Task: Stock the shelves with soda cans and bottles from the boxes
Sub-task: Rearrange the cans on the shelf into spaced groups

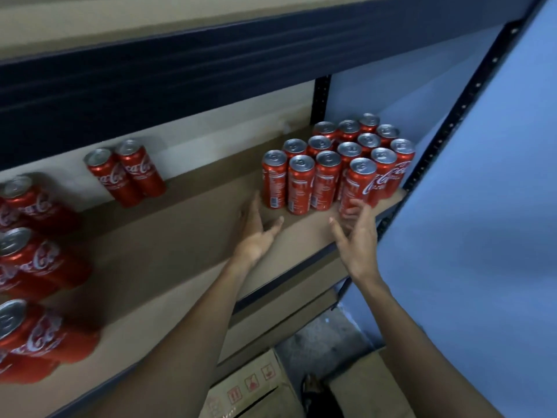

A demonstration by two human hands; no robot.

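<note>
A blue wall (482, 206) fills the space to the right of the right grip (357, 236), reaching from high above it to far below it. A paler, off-white wall (226, 116) lies beyond and above the left grip (256, 233). Well below both grips shows a patch of grey, speckled floor (319, 342), and on it, lower in view, a person's foot (312, 387), blurred, in dark footwear.
</note>
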